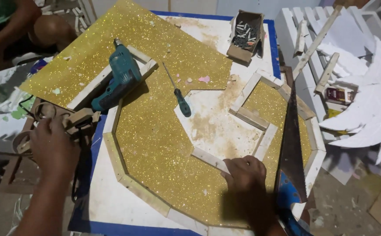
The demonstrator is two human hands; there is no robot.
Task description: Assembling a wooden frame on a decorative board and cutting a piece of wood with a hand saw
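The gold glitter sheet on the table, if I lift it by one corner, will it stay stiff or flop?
The gold glitter sheet looks thin and lies flat, so it would probably sag. The drill and screwdriver resting on it would likely slide off. Its jagged cut-out edge may tear.

Single head-worn view, looking steeply down from the near edge, close over the white board worktable with blue rim (111, 205), far edge toward the top, floor visible right

Right hand (244, 174) presses a wooden strip (211, 159) on gold glitter sheet (155, 144); left hand (52, 148) touches tape rolls (41, 113).
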